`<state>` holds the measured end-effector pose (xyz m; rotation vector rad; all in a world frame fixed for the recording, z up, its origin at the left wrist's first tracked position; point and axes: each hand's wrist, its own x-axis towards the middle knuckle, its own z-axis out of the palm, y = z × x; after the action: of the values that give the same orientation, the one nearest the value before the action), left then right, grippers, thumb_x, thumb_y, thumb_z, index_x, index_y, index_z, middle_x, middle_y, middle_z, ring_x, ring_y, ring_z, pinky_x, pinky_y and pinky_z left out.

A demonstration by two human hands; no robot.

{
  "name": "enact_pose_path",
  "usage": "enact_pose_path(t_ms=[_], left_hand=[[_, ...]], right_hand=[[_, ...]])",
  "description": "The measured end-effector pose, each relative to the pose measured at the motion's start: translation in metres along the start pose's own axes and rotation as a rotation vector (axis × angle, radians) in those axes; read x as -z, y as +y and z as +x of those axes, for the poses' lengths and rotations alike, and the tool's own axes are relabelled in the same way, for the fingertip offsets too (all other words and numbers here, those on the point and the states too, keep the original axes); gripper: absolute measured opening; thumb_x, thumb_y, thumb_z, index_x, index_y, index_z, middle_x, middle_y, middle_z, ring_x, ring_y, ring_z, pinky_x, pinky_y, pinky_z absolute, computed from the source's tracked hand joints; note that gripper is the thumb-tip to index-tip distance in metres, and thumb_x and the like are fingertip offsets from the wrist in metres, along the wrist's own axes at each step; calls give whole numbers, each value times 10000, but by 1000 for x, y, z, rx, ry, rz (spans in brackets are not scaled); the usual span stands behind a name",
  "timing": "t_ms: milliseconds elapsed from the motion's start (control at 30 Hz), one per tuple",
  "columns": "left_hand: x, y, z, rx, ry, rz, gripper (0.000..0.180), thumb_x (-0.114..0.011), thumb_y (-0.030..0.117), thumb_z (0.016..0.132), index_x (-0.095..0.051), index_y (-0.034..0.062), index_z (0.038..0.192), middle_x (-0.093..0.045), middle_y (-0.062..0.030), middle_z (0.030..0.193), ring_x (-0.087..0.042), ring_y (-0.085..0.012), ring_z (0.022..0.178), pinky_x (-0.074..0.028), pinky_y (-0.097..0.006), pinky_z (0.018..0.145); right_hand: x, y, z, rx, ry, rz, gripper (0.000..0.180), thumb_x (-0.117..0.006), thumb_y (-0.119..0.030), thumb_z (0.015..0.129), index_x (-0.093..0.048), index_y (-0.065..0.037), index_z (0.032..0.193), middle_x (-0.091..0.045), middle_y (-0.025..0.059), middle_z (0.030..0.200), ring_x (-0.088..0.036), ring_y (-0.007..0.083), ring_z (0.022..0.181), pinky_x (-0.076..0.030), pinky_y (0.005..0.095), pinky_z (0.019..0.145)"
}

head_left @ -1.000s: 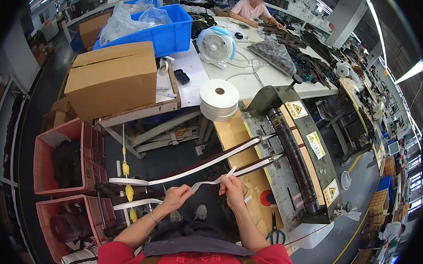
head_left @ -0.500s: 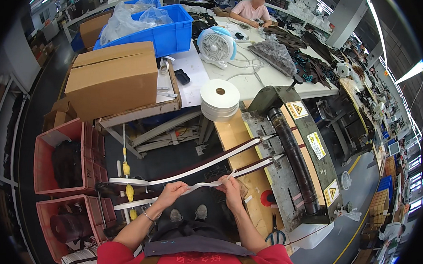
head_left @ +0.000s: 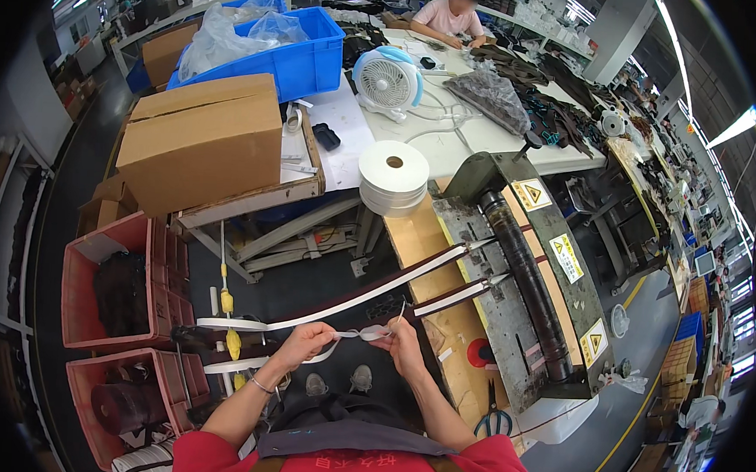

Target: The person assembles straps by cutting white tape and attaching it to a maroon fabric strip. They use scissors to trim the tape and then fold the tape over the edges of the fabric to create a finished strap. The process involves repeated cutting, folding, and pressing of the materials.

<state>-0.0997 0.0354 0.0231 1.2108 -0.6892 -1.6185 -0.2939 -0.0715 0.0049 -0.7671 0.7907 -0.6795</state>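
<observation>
- A white strap [head_left: 353, 299] runs from the roller machine [head_left: 521, 278] down to both hands, above the person's lap; its twisted end between the fingers is hard to make out.
- Left hand [head_left: 304, 343] and right hand [head_left: 402, 340], forearms raised from the lower edge, each pinch the strap.
- A white tape roll [head_left: 393, 177] sits on the bench [head_left: 477, 143] beyond.

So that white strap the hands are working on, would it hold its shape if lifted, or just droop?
Probably droop. The white strap twists and loops between the left hand and right hand, so it looks floppy. It seems thin and flat, so likely light. Where it runs to the roller machine it lies straight, probably only because it is pulled taut.
</observation>
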Motion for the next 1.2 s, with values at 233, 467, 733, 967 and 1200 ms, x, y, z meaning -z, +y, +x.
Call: enact_pose_path(t_ms=[233, 467, 733, 967, 1200], left_hand=[[8, -15, 2, -39, 44, -82, 174, -468, 176, 883, -558, 28, 866, -321, 81, 506, -235, -1, 400, -159, -162, 359], [9, 5, 5, -22, 56, -206, 174, -449, 184, 894, -527, 27, 898, -286, 90, 491, -208, 3, 376, -137, -166, 337], [23, 5, 4, -52, 31, -365, 143, -447, 156, 890, -525, 36, 880, -267, 79, 478, -197, -4, 372, -132, -171, 335], [26, -8, 10, -172, 283, 609, 162, -536, 179, 823, -537, 30, 887, -442, 1, 597, -405, -99, 501, -307, -237, 437], [-38, 17, 17, -481, 153, 991, 399, -626, 219, 725, -519, -9, 1033, -561, -146, 1016, -525, -261, 971, -409, -357, 815]], right_hand=[[0, -8, -2, -136, -95, 85, 156, -351, -207, 854, -401, -66, 898, -525, 151, 594, -581, 266, 538, -516, 382, 551], [-4, -10, -1, -32, 4, 48, 153, -338, -185, 850, -406, -48, 847, -488, 99, 578, -511, 199, 472, -490, 325, 480], [8, -16, -5, -56, 0, 257, 128, -408, -183, 855, -447, -60, 853, -458, 53, 580, -494, 176, 512, -482, 352, 580], [21, -26, -6, -26, -154, 433, 95, -475, -161, 839, -492, -85, 892, -357, -4, 547, -337, 109, 458, -342, 260, 474], [-8, -24, -17, 17, -75, 449, 158, -462, -193, 867, -480, -50, 931, -480, 50, 638, -500, 177, 566, -470, 357, 619]])
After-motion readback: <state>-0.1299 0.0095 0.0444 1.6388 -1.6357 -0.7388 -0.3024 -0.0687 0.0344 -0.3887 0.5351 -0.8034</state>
